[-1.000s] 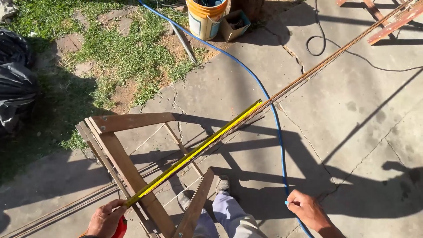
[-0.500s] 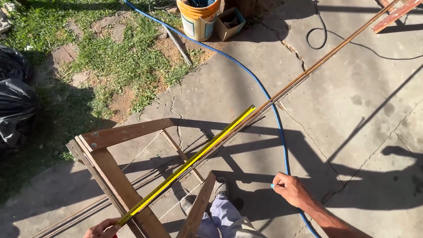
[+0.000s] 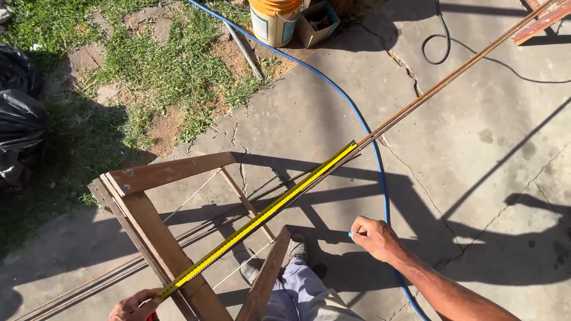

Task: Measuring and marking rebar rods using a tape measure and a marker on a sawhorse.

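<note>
Both hands work low in the view: the left hand (image 3: 138,306) is closed around the near end of a yellow tape measure (image 3: 262,220), pinning it on the wooden sawhorse (image 3: 156,246) so the blade stays taut, while the right hand (image 3: 372,236) pinches a small light-blue marker (image 3: 351,235), held beside the blade, apart from it. The tape runs along the long steel rods (image 3: 440,83) resting across the sawhorse, its far tip lying on them. Beyond, a blue hose (image 3: 333,89) curves over the cracked concrete (image 3: 476,178) toward an orange bucket (image 3: 273,21) by the grass (image 3: 166,65).
</note>
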